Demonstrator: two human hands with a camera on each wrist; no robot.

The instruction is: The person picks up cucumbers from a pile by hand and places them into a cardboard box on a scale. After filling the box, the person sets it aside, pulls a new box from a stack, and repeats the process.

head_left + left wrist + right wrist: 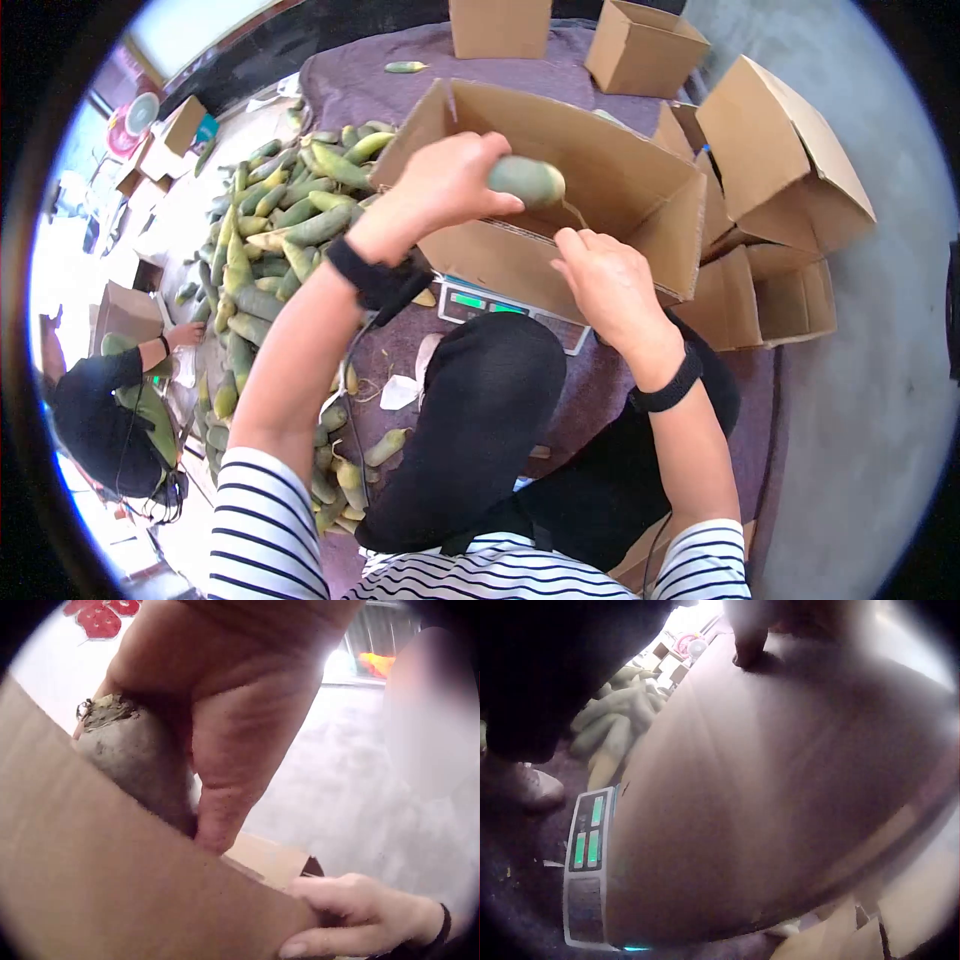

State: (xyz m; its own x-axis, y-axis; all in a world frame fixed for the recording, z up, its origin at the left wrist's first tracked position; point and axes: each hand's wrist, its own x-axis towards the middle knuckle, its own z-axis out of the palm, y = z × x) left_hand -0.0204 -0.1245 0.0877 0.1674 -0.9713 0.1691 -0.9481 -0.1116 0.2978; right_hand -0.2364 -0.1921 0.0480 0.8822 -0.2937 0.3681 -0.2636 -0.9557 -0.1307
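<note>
My left hand (450,180) grips a green radish (528,182) over the open cardboard box (510,262). The radish has a pale end with a thin root hanging from it; its rough cut end (112,711) shows in the left wrist view. At the box's near rim, my right hand (610,285) holds the cardboard, thumb against the outer wall and fingers over the edge, as the left wrist view shows. Beneath the box is a digital scale (470,305) with lit green displays (593,838). The box's floor is hidden by its near wall.
A big heap of green radishes (290,215) lies left of the box, with more near my knee. Other cardboard boxes (648,50) stand behind and to the right. One radish (405,67) lies on the purple cloth (350,85). Another person (105,430) sits at far left.
</note>
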